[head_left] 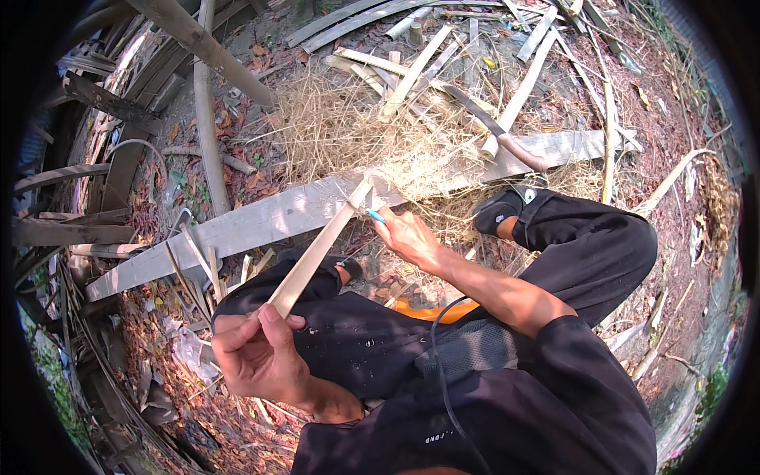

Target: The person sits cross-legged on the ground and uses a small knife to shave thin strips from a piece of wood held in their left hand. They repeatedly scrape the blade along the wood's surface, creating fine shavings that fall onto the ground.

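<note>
The left hand's (265, 358) fingers pinch the near end of a pale flat strip (321, 257), which slants away from them up and to the right. The right hand's (408, 240) fingers are closed around a small blue-handled tool (375, 215) beside the strip's far end; whether its blade touches the strip I cannot tell. Beyond both hands' fingers stretches a long grey plank (269, 215), with pale shavings (317, 131) behind; a curved knife (518, 149) lies farther right of the right fingers
</note>
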Demonstrator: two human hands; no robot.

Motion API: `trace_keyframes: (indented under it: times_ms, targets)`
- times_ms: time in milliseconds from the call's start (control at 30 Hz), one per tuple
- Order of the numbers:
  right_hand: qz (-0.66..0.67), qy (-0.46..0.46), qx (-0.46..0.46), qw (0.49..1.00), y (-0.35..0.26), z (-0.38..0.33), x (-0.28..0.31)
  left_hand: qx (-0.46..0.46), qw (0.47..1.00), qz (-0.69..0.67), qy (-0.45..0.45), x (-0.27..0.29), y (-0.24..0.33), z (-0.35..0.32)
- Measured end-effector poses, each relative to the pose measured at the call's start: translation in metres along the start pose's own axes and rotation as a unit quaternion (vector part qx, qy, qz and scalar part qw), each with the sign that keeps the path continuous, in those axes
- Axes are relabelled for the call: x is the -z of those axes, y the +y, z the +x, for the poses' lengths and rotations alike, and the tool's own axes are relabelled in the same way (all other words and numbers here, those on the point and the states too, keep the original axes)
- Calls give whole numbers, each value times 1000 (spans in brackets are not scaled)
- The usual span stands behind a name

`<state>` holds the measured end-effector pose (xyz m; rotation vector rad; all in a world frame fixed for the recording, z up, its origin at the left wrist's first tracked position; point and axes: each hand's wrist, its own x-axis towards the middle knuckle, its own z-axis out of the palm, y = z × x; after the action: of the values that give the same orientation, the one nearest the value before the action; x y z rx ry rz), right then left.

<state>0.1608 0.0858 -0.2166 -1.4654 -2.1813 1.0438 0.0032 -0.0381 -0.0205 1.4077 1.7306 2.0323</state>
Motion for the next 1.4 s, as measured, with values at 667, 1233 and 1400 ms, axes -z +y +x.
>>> trace_keyframes:
  times_ms: [667,1233,1400]
  targets:
    - [-125,40,-22,991,72,46,-31,-9,999,-41,-10,-18,6,-4]
    - [-11,21,-77,997,49,50,-9,4,1000,-30,6,-4,-5,0]
    - [-86,85,21,992,60,36,-6,-40,998,-28,-34,-5,-7,4]
